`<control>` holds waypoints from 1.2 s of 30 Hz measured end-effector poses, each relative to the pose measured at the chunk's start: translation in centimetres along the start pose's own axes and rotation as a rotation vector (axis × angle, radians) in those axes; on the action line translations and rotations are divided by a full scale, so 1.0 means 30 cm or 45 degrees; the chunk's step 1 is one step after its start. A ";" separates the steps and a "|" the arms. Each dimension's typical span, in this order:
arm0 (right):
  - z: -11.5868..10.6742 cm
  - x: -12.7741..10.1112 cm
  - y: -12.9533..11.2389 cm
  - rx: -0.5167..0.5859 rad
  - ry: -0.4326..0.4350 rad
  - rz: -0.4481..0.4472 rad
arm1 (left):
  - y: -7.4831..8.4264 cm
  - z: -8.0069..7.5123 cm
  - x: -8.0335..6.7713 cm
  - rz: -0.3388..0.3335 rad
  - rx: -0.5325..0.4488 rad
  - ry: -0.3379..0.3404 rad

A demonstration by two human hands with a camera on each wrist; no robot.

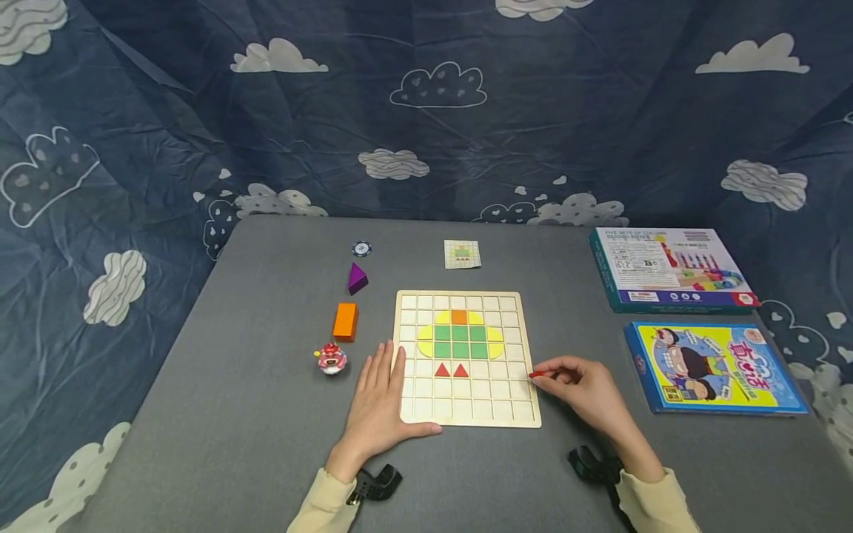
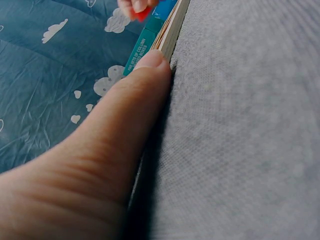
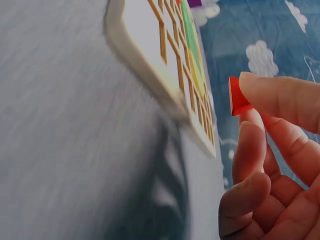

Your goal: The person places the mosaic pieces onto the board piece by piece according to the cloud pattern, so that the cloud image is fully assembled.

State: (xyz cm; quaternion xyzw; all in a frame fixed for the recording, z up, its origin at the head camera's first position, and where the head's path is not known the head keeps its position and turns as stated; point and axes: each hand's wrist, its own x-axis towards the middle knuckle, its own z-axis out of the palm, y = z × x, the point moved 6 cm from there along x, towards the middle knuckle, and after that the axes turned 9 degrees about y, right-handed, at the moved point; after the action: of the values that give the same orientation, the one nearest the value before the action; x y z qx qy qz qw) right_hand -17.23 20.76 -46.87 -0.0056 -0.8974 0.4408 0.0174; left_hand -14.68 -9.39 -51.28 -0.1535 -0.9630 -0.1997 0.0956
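A wooden grid board (image 1: 466,414) lies on the grey table, holding a pattern of yellow, green and orange tiles (image 1: 460,334) with two red triangles (image 1: 451,370) below. My left hand (image 1: 381,400) rests flat on the table with straight fingers against the board's left edge; its thumb (image 2: 125,115) lies along the board's near rim. My right hand (image 1: 578,385) hovers at the board's right edge and pinches a small red piece (image 1: 535,374) at its fingertips; the right wrist view shows the red piece (image 3: 236,96) beside the board (image 3: 150,55).
Left of the board sit an orange block (image 1: 345,321), a purple prism (image 1: 357,279), a pink toy (image 1: 331,359) and a small round disc (image 1: 361,249). A pattern card (image 1: 462,254) lies behind the board. Two game boxes (image 1: 669,270) (image 1: 713,368) lie at the right.
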 end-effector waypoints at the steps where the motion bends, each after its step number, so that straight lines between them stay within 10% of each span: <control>1: 0.011 0.008 -0.008 0.007 -0.012 -0.013 | 0.000 0.000 0.000 0.001 0.000 0.002; 36: 0.228 0.100 -0.166 -0.077 -0.226 -0.263 | 0.000 -0.002 0.001 0.007 0.006 0.009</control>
State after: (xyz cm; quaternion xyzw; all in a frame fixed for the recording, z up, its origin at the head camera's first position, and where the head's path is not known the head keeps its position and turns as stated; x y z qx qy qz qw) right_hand -20.44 12.39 -47.02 0.1252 -0.9041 0.4081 -0.0171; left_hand -14.69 -9.40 -51.22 -0.1551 -0.9628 -0.1976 0.0998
